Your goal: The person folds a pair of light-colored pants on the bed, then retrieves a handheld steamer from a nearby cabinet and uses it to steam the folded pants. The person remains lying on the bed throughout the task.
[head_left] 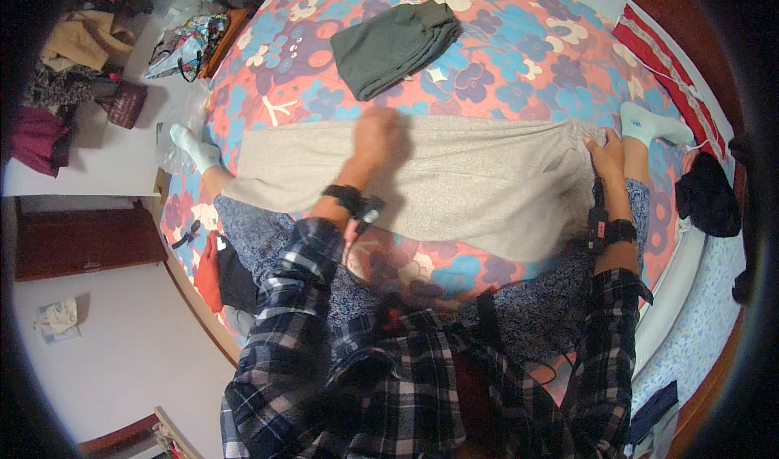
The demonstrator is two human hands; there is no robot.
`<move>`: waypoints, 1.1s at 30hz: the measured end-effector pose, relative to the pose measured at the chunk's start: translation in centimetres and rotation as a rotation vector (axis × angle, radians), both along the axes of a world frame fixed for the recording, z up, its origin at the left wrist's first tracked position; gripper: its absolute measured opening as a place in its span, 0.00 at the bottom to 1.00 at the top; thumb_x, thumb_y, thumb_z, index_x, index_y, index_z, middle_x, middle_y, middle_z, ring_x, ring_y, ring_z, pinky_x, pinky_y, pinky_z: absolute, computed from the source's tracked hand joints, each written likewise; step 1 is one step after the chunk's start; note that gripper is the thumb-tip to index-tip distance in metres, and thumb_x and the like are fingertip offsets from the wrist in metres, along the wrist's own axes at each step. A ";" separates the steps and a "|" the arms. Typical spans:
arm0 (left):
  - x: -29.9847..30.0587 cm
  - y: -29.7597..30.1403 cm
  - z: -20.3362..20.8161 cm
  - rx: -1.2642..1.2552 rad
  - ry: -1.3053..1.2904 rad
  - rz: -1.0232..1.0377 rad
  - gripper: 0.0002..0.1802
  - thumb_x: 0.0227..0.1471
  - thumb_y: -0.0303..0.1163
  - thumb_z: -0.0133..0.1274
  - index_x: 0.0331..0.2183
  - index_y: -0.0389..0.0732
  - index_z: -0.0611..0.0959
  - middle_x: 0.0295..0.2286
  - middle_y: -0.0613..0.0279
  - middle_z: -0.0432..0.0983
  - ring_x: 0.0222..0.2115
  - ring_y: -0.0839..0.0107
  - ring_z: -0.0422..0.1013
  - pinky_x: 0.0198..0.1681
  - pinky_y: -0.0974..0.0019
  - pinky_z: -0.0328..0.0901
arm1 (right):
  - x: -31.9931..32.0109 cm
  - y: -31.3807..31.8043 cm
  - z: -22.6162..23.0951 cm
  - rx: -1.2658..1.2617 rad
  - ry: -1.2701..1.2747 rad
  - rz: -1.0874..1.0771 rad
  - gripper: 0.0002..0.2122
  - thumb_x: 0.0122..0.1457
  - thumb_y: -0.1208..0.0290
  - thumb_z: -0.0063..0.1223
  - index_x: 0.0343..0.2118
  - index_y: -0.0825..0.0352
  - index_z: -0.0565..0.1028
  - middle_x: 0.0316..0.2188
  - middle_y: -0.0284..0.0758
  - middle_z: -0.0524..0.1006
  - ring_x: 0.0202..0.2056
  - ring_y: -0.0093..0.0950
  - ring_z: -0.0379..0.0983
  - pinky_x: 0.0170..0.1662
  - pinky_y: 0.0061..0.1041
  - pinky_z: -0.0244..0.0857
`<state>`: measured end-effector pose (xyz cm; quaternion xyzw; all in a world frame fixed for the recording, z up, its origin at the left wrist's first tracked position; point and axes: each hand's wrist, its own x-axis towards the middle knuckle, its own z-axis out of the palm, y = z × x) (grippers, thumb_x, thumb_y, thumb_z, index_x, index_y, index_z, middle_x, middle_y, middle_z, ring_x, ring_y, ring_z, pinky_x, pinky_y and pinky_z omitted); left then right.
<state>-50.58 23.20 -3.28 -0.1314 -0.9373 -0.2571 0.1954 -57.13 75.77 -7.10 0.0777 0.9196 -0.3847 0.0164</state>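
A pair of light beige trousers (pixel 471 167), folded lengthwise, lies across the bed between my spread legs, its gathered waistband at the right. My right hand (pixel 608 159) grips the waistband end, fingers and thumb closed on the cloth. Above the middle of the trousers, close to their far edge, my left hand (pixel 380 141) is smeared by motion; its fingers do not show clearly. Beyond them lies a folded dark green garment (pixel 393 49) with a gathered end, apart from both hands.
A flowered bedspread (pixel 503 77) covers the bed. My socked feet rest at both sides, left sock (pixel 195 147) and right sock (pixel 653 124). Black cloth (pixel 707 195) lies at the right edge, red cloth (pixel 209 272) at the left. Bags and clothes (pixel 89 41) stand far left.
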 end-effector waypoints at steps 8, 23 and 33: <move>0.8 -6.3 -0.7 -0.141 -0.159 -0.073 0.09 0.52 0.31 0.58 0.36 0.40 0.85 0.33 0.52 0.79 0.37 0.50 0.73 0.44 0.52 0.67 | 0.0 -0.4 -1.3 0.112 0.030 -0.119 0.33 0.50 0.60 0.65 0.57 0.76 0.69 0.54 0.54 0.73 0.56 0.45 0.70 0.58 0.36 0.63; -2.9 -1.7 -2.1 0.011 -0.360 -0.177 0.07 0.53 0.30 0.59 0.32 0.37 0.81 0.30 0.56 0.75 0.32 0.57 0.72 0.37 0.60 0.67 | -0.6 0.6 -1.8 -0.094 0.015 -0.159 0.33 0.49 0.64 0.67 0.55 0.80 0.69 0.53 0.54 0.74 0.55 0.42 0.71 0.58 0.34 0.63; -2.8 1.1 -3.1 -0.253 -0.243 -0.144 0.12 0.48 0.33 0.63 0.36 0.44 0.80 0.38 0.59 0.74 0.45 0.54 0.70 0.46 0.49 0.63 | 0.0 -0.5 -0.2 -0.009 0.000 -0.174 0.33 0.48 0.61 0.67 0.54 0.78 0.71 0.53 0.54 0.74 0.55 0.44 0.71 0.57 0.35 0.63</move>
